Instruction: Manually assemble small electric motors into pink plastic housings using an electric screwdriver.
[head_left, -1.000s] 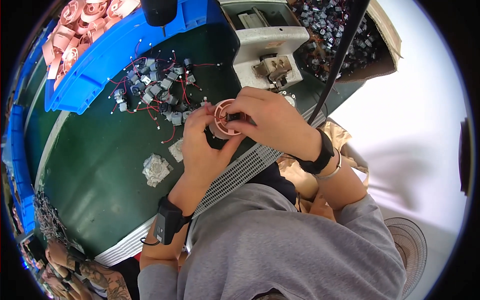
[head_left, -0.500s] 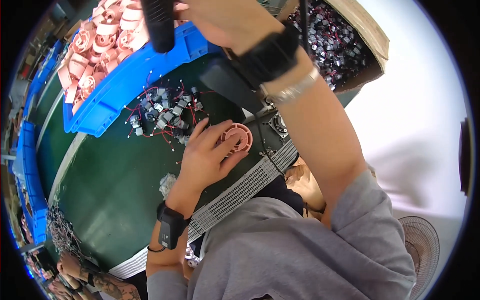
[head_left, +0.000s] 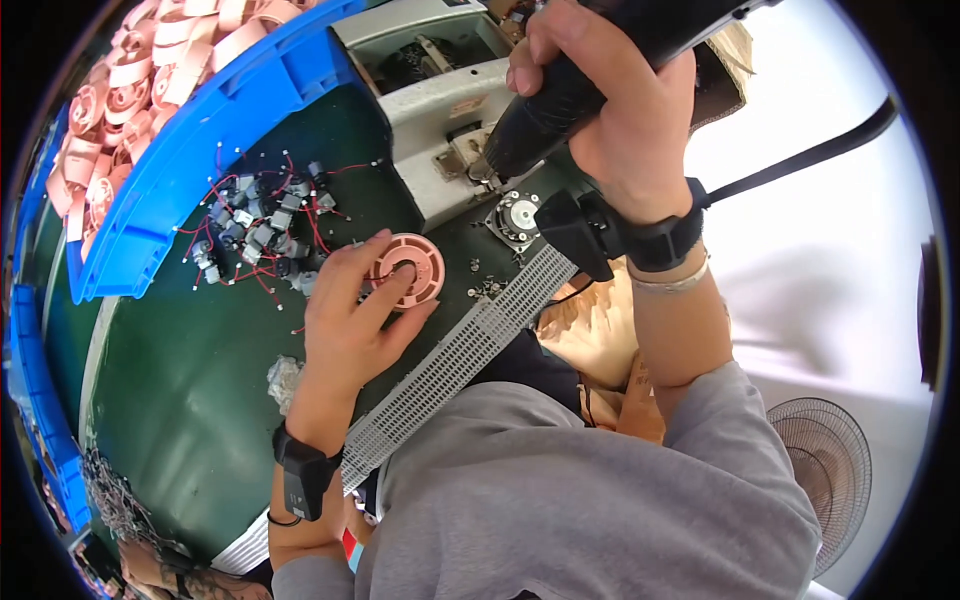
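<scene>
My left hand [head_left: 355, 315] grips a pink round plastic housing [head_left: 425, 250] lying on the green work surface [head_left: 190, 380], with fingers spread over its rim and one finger at its centre. In my right hand [head_left: 640, 130] is a black electric screwdriver [head_left: 545, 120], tilted down to the left. Its tip meets or nearly meets the front outlet of a grey screw feeder [head_left: 420, 120]. Left of the housing lies a heap of small grey motors [head_left: 265, 225] with red wires. Several loose screws [head_left: 487, 290] and a round metal part on a square plate [head_left: 518, 215] lie between my hands.
A blue crate [head_left: 215, 160] full of pink housings [head_left: 130, 95] stands at the far left. A white perforated strip [head_left: 460, 350] edges the table before me. Crumpled clear plastic [head_left: 284, 382] lies near my left wrist. Another person's tattooed forearm [head_left: 215, 583] shows at lower left.
My right hand has come down and nearer with the screwdriver, its tip now at the screw feeder. The feeder has come into view. My left hand keeps its hold on the housing.
</scene>
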